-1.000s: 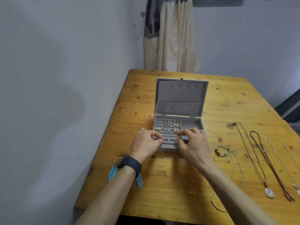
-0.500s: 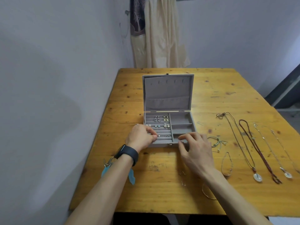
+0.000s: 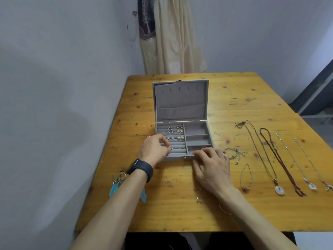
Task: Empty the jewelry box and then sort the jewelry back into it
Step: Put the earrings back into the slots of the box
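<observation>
The grey jewelry box (image 3: 180, 103) stands open on the wooden table (image 3: 234, 98), lid upright. Several earrings (image 3: 174, 132) sit in the slotted rows on its left side. The compartments (image 3: 196, 139) on its right hold nothing. My left hand (image 3: 155, 150) is over the near slot rows, fingers curled and fingertips pinched together at a small stud earring (image 3: 172, 148). My right hand (image 3: 210, 168) lies flat, with its fingertips touching the box's front right edge.
On the table right of the box lie a corded bracelet (image 3: 234, 153), a thin chain bracelet (image 3: 246, 177) and several long necklaces (image 3: 281, 163). Teal feather earrings (image 3: 115, 188) lie under my left wrist. Small earrings (image 3: 198, 199) lie under my right forearm. A wall is close on the left.
My right hand has drawn back from the slot rows to the box's front right edge and flattened. My left hand stays at the rows. The view has shifted a little.
</observation>
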Motion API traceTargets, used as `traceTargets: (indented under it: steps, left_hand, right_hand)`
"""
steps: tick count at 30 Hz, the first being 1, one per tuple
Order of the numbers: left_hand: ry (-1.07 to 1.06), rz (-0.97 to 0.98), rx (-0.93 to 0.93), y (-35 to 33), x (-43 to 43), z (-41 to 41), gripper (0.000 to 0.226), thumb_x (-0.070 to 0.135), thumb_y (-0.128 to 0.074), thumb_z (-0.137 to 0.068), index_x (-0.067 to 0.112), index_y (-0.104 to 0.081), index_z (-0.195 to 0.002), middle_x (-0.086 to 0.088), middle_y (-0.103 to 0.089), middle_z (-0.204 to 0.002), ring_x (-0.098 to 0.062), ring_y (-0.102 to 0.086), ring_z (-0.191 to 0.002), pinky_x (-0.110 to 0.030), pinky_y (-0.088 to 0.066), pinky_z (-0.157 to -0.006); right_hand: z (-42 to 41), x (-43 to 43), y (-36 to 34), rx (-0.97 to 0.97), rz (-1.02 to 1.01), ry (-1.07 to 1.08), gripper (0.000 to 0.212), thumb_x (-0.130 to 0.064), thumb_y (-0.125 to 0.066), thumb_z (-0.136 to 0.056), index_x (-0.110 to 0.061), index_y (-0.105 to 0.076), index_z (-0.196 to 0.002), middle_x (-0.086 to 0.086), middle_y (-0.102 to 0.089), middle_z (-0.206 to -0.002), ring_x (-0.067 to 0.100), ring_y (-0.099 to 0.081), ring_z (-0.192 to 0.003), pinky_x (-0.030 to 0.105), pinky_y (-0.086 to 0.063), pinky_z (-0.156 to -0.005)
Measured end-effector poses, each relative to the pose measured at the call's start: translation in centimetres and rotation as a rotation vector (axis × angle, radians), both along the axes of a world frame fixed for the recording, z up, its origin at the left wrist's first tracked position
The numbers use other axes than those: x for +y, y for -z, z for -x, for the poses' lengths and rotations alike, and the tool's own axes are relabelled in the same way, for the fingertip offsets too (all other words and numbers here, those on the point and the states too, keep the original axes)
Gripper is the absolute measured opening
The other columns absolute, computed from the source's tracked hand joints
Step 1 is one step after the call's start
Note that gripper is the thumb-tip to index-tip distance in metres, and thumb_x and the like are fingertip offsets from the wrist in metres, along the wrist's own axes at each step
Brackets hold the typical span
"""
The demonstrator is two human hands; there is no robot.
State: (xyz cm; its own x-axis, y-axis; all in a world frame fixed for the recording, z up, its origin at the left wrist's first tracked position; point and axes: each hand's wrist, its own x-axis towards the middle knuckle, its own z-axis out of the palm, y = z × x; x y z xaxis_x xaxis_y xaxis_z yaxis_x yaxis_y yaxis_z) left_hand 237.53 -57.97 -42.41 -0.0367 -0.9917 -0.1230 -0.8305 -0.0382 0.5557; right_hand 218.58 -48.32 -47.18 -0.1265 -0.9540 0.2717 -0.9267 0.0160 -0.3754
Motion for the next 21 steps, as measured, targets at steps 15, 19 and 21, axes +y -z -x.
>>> traceTargets:
  steps: [15, 19, 21]
  left_hand:
    - [0.099, 0.242, 0.138, -1.3, 5.7, -0.4, 0.005, 0.027, -0.067, -0.088, 0.031, -0.065, -0.089, 0.011, -0.059, -0.082, -0.007, -0.057, -0.079, -0.025, -0.046, -0.064]
    - [0.356, 0.163, 0.109, 0.0, 10.9, 1.6, 0.008, 0.036, -0.067, -0.089, 0.036, -0.068, -0.097, 0.017, -0.059, -0.087, -0.002, -0.054, -0.082, -0.026, -0.050, -0.073]
    - [0.404, 0.132, 0.029, 1.3, 12.2, 2.3, 0.016, 0.041, -0.066, -0.088, 0.037, -0.070, -0.103, 0.017, -0.060, -0.093, -0.004, -0.053, -0.089, -0.028, -0.050, -0.081]
  right_hand:
    - [3.8, 6.0, -2.3, -0.271, 0.030, -0.084, 0.032, -0.020, -0.077, -0.084, -0.025, -0.070, -0.114, -0.008, -0.061, -0.104, 0.010, -0.052, -0.098, 0.012, -0.035, -0.082]
    - [3.0, 8.0, -1.1, -0.176, -0.027, -0.124, 0.018, -0.032, -0.078, -0.083, -0.035, -0.075, -0.101, -0.016, -0.062, -0.093, 0.011, -0.050, -0.091, 0.021, -0.041, -0.076]
    - [2.3, 8.2, -0.7, -0.133, -0.038, -0.135, 0.014, -0.037, -0.075, -0.085, -0.036, -0.077, -0.098, -0.014, -0.063, -0.093, 0.012, -0.048, -0.090, 0.026, -0.045, -0.074]
